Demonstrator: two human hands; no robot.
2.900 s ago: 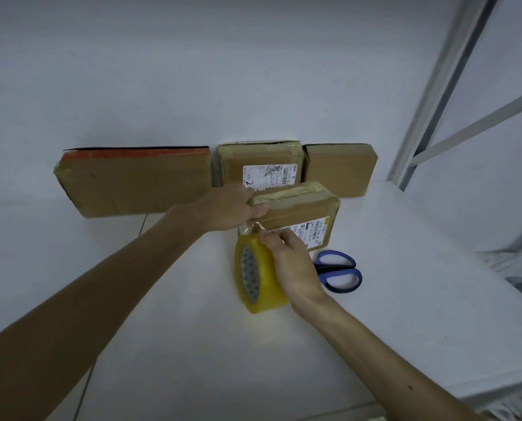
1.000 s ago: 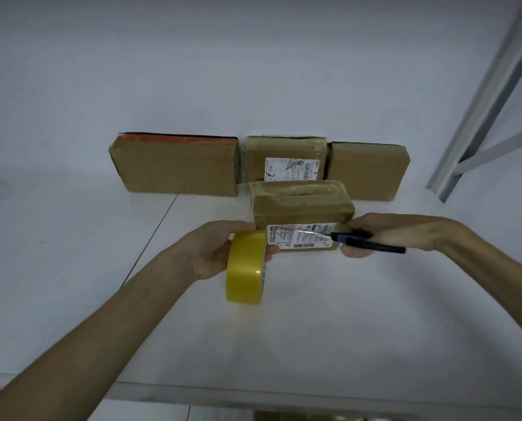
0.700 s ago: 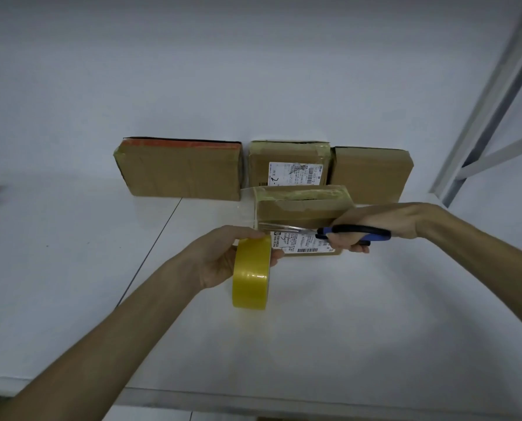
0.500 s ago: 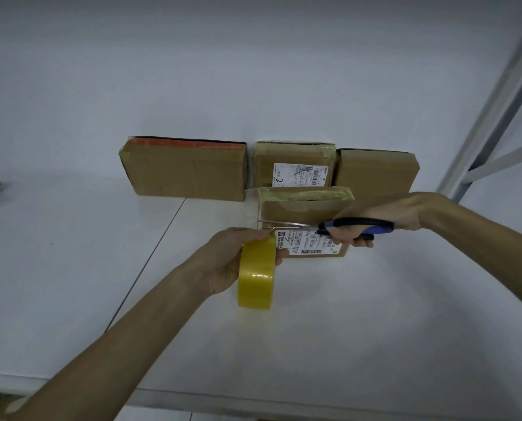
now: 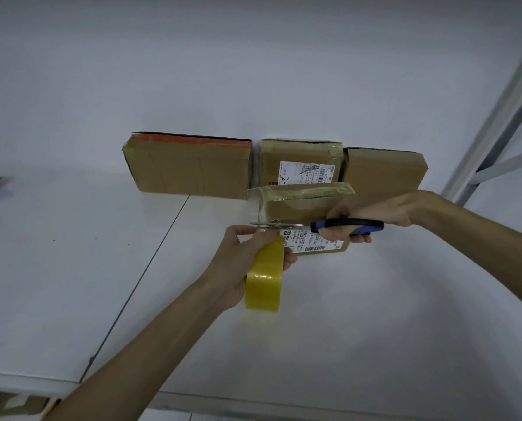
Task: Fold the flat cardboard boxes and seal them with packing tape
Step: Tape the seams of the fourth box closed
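Note:
A small brown cardboard box (image 5: 302, 205) with a white label stands on the white table (image 5: 344, 314). Clear tape (image 5: 255, 202) stretches from its top left edge down to the yellow tape roll (image 5: 264, 282). My left hand (image 5: 244, 256) grips that roll just in front of the box. My right hand (image 5: 372, 212) holds blue-handled scissors (image 5: 347, 226) level, to the right of the roll. Their blades reach left across the stretched tape, above my left thumb.
Three sealed cardboard boxes (image 5: 189, 165) (image 5: 299, 162) (image 5: 384, 170) stand in a row against the white wall behind. A grey metal frame (image 5: 496, 117) rises at the right. The table's front edge (image 5: 192, 402) runs along the bottom.
My right hand lifted the scissors and pushed the blades left across the stretched tape. My left hand drew the roll down and slightly right, keeping the tape taut.

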